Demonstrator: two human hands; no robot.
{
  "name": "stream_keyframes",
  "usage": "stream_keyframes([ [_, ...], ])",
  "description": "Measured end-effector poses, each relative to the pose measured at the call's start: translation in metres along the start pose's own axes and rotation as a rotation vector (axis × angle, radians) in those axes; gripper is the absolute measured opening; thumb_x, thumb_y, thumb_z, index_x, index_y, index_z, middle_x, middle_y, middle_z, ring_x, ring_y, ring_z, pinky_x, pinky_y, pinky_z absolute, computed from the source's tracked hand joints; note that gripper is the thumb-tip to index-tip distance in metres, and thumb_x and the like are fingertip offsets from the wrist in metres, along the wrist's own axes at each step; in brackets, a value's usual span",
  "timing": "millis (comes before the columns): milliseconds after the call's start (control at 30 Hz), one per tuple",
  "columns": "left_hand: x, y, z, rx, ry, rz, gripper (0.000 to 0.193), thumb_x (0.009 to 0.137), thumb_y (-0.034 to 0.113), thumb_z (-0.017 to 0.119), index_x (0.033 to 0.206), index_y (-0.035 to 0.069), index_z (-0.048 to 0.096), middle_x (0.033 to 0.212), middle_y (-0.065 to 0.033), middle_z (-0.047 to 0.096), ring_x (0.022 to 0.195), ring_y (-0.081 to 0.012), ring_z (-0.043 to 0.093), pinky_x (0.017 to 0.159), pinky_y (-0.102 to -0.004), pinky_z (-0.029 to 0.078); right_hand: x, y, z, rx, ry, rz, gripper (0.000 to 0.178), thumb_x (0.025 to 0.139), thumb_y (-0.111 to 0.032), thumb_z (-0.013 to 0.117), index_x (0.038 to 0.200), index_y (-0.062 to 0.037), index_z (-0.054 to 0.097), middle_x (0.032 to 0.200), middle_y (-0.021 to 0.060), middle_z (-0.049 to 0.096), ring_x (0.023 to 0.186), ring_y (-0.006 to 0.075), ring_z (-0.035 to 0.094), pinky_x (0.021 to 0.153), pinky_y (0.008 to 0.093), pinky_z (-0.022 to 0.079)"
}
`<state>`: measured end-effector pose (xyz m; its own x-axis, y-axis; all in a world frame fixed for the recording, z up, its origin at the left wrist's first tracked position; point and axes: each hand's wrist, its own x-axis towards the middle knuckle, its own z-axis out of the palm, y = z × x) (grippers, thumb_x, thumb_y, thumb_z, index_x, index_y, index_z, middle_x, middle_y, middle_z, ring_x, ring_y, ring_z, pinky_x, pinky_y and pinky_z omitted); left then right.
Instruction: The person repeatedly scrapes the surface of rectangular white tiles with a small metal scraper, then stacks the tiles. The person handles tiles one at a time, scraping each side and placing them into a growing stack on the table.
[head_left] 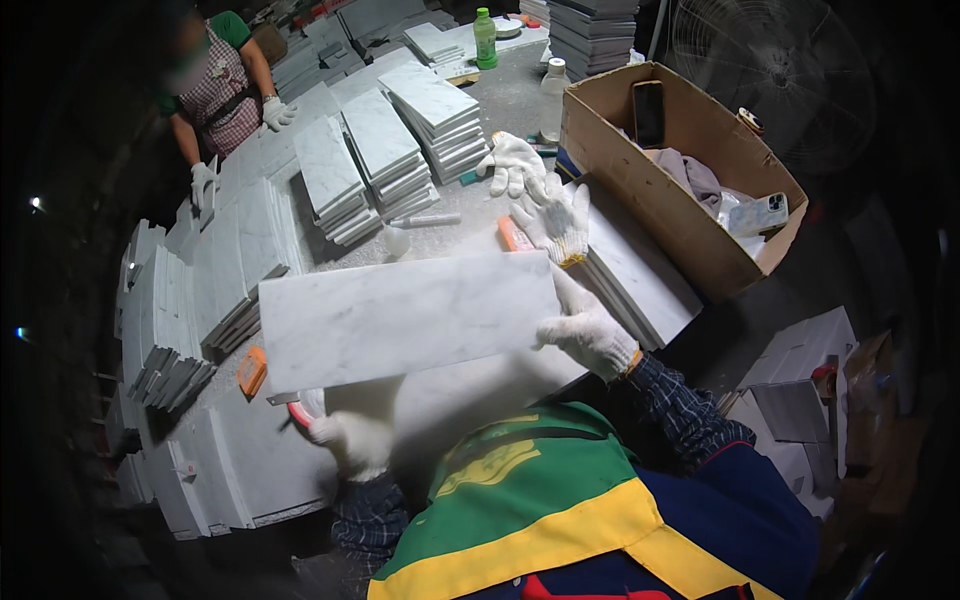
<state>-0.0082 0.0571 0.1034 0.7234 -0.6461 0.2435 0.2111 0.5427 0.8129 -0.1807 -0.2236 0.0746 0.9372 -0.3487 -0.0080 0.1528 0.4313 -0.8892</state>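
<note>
A long white marble tile (410,318) with grey veining is held tilted in front of me. My right hand (592,338), in a white knit glove, is closed on its right end. My gloved left hand (358,442) is at the lower left edge, closed against the tile, its fingers partly hidden under it. A red-and-white ring-shaped roll (308,408) shows beside that hand. Below the held tile lies another pale slab (480,388). Two loose white gloves (516,166) lie beyond my right hand, next to an orange object (516,234).
Stacks of marble tiles (385,140) cover the table's far and left sides. A cardboard box (680,190) holding phones and cloth stands right, before a fan (775,75). Bottles (485,40) stand at the back. Another orange object (252,370) lies left. A gloved co-worker (225,90) stands far left.
</note>
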Motion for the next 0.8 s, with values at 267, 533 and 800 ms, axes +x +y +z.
stream_keyframes([
  [267, 0.024, -0.038, 0.051, -0.406, 0.326, -0.299, 0.067, 0.108, 0.046, 0.062, 0.158, 0.006, 0.043, 0.158, -0.0134, 0.053, 0.145, -0.0347, 0.051, 0.122, -0.0571, 0.041, 0.02, 0.002, 0.048, -0.372, 0.269, 0.032, 0.126, 0.074, -0.022, 0.091, 0.169, 0.002, 0.013, 0.15, 0.0255, 0.054, 0.136, 0.0286, 0.057, 0.115, 0.0376, 0.046],
  [533, 0.018, -0.046, 0.078, -0.27, 0.239, -0.096, 0.071, 0.108, 0.045, 0.062, 0.162, 0.009, 0.036, 0.165, -0.0124, 0.044, 0.152, -0.0347, 0.042, 0.126, -0.0603, 0.035, 0.039, 0.012, 0.063, -0.633, 0.387, -0.108, 0.119, 0.081, -0.028, 0.089, 0.168, 0.0062, 0.015, 0.16, 0.028, 0.047, 0.151, 0.0283, 0.042, 0.122, 0.0373, 0.038],
  [800, 0.02, -0.039, 0.056, -0.233, 0.432, -0.32, 0.071, 0.107, 0.051, 0.062, 0.16, 0.009, 0.039, 0.16, -0.012, 0.049, 0.147, -0.036, 0.047, 0.122, -0.0594, 0.039, 0.031, 0.032, 0.029, -0.37, 0.477, -0.111, 0.042, 0.108, -0.019, 0.062, 0.143, 0.0036, 0.061, 0.119, 0.0062, 0.069, 0.105, 0.0091, 0.06, 0.093, 0.0246, 0.049],
])
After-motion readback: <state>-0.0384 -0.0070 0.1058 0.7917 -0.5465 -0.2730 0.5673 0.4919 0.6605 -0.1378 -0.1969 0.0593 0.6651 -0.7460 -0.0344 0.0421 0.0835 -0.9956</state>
